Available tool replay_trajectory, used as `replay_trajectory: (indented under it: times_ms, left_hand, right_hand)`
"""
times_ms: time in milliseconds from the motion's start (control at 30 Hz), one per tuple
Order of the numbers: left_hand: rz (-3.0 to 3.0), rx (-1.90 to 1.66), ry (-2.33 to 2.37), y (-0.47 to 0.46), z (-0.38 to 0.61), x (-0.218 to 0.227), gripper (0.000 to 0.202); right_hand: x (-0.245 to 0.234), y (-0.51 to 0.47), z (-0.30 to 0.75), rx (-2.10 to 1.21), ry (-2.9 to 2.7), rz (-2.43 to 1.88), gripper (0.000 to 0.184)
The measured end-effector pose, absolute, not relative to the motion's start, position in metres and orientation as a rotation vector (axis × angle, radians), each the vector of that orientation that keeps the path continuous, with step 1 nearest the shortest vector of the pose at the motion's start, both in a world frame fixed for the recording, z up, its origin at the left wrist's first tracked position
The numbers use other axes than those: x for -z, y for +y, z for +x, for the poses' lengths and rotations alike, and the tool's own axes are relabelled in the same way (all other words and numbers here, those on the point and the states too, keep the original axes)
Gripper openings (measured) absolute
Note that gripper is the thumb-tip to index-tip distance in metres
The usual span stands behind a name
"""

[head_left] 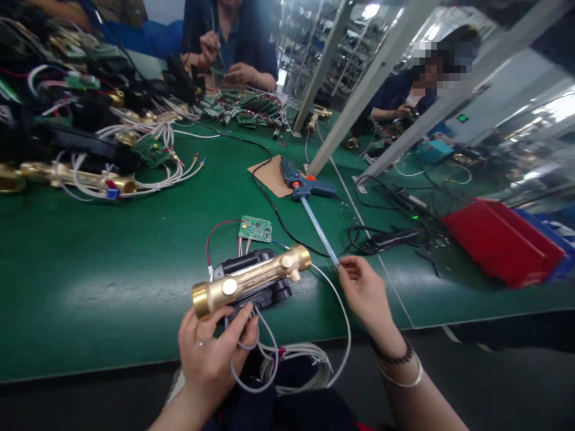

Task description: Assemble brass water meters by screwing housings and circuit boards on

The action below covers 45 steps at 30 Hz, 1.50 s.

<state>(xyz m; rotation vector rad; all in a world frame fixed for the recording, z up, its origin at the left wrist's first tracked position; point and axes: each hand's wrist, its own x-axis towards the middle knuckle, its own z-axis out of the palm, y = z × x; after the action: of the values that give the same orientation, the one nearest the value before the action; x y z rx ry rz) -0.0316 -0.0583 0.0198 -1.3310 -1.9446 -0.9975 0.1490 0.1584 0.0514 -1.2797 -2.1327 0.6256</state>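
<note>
My left hand [215, 350] is closed around the near side of a black plastic housing [281, 290] joined to a brass pipe fitting [256, 276], which lies tilted above the bench edge. A green circuit board [255, 229] rests just beyond, tied to the housing by red and white wires. Between thumb and finger, my right hand [363, 290] pinches the end of a translucent glue stick [320, 230]. The stick's other end reaches the blue hot glue gun [309, 184], which lies on a piece of cardboard [269, 173]. A coiled grey cable [309, 359] hangs at the bench edge by my lap.
Brass fittings [81, 176] with cables crowd the left. Behind them, a co-worker [229, 51] handles parts near a pile of circuit boards [247, 108]. Metal posts [350, 90] rise at the right, with a black-handled tool [395, 239] and a red bin [503, 239].
</note>
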Motion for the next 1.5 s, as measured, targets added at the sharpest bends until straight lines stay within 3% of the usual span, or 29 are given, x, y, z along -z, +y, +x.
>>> replay_trajectory:
  times_ms: [267, 533, 667, 833, 933, 1500]
  left_hand:
    - [-1.421, 0.914, -1.835, -0.057, -0.042, -0.020, 0.012]
    - [-1.417, 0.899, -1.843, -0.056, -0.041, -0.021, 0.010]
    - [-1.392, 0.902, -1.896, -0.057, -0.036, -0.024, 0.008]
    - [-1.340, 0.921, -1.981, -0.057, -0.029, -0.027, 0.008]
    - [-1.312, 0.961, -2.015, -0.058, -0.026, -0.026, 0.008]
    - [-1.482, 0.986, -2.153, -0.071, -0.024, -0.038, 0.027]
  right_hand:
    - [-0.053, 0.200, 0.163, -0.678, -2.079, -1.338, 0.013]
    - [-0.065, 0.192, 0.173, -0.766, -1.856, -1.289, 0.025]
    - [-0.085, 0.146, 0.151, -0.825, -1.983, -0.981, 0.008]
    - [-0.095, 0.089, 0.109, -0.979, -2.274, -0.433, 0.020]
    - [-0.086, 0.071, 0.089, -0.855, -2.344, -0.311, 0.013]
    - [-0.067, 0.059, 0.074, -0.446, -2.445, -0.091, 0.018]
